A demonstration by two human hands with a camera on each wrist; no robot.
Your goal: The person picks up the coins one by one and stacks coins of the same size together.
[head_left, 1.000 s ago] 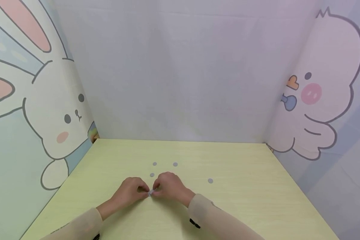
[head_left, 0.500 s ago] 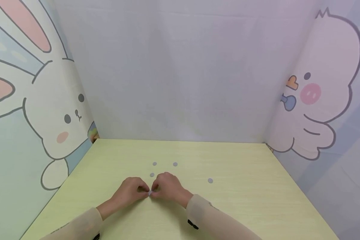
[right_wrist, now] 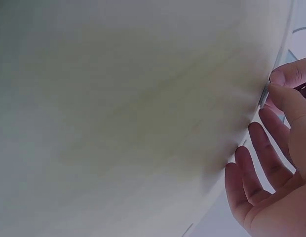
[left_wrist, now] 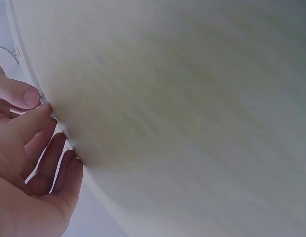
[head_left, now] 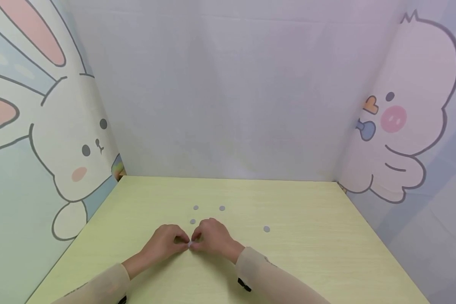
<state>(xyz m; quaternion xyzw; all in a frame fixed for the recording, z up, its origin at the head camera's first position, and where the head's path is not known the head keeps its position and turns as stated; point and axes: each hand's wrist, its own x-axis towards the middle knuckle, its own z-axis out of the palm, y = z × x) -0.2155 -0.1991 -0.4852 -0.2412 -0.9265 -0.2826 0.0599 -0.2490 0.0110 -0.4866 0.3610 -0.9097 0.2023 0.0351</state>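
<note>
Grey coin pinched between curled fingers of left hand and right hand, knuckles up.

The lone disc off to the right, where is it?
In the head view, the disc lies flat on the table, right of the right hand.

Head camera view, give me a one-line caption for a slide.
Both hands, left and right, pinch a small grey disc together on a pale yellow-green table, four more grey discs lying nearby.

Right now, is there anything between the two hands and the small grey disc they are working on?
Nothing visible: the left hand and right hand both pinch the small grey disc directly.
</note>
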